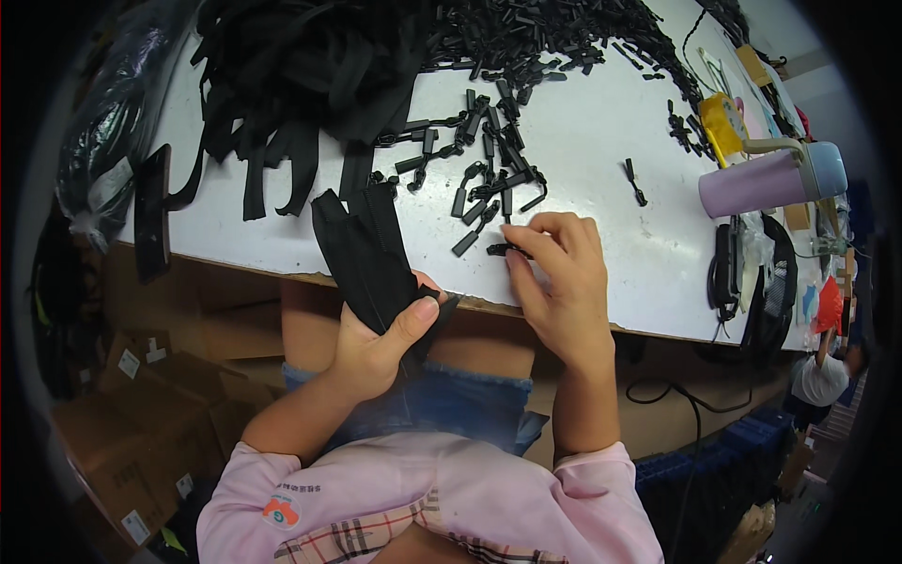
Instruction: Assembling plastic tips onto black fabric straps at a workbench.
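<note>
Fingers of the left hand (374, 352) are clamped, thumb on top, on black fabric strips (362, 254) at the near edge of the white table (587, 141); their long axis runs away from the body, upper ends pointing forward and slightly left. Thumb and index finger of the right hand (571, 287) pinch a small black zipper pull (496, 250) over the tabletop, its long axis roughly sideways, free end pointing left. Just beyond, loose pulls (489, 146) lie at many angles. Farther off are a strip heap (310, 66) and, to its right, a dense pull pile (554, 33).
</note>
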Demonstrator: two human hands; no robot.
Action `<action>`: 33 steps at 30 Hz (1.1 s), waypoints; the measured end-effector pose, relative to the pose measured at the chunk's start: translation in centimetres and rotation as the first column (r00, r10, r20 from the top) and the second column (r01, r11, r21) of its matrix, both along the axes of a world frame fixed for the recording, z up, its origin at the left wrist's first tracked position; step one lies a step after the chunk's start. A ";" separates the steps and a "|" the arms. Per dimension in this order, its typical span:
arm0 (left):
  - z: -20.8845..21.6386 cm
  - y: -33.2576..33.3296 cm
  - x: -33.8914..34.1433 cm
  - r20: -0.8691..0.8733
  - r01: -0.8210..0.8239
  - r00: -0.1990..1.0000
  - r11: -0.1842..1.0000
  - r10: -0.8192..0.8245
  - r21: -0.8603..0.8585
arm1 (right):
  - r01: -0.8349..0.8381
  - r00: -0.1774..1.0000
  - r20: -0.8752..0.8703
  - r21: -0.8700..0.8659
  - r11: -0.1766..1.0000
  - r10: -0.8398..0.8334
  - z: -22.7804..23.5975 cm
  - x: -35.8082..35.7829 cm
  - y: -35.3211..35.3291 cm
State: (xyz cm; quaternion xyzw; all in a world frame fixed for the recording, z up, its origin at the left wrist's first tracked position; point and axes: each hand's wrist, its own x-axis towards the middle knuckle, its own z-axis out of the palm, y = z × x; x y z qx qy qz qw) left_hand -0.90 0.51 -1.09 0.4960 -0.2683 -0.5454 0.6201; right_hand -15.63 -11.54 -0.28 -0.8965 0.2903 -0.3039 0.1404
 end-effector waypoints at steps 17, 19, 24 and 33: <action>-0.1 -0.1 -0.4 0.270 0.048 0.962 0.998 -0.039 -0.027 | 0.081 0.977 0.155 0.364 0.928 -0.146 -0.3 0.8 2.8; -0.3 0.0 -0.5 0.246 0.051 0.968 0.998 -0.043 -0.026 | -0.122 0.905 0.367 0.707 0.697 -0.214 0.6 0.4 3.9; -0.4 -0.2 -0.9 0.245 0.003 0.969 0.997 0.015 -0.073 | -0.311 0.892 0.453 0.596 0.740 0.010 0.9 0.7 4.0; 0.0 -0.2 -0.4 0.322 0.090 0.943 0.996 -0.086 0.002 | -0.290 0.907 0.413 0.464 0.837 0.085 0.6 0.6 3.7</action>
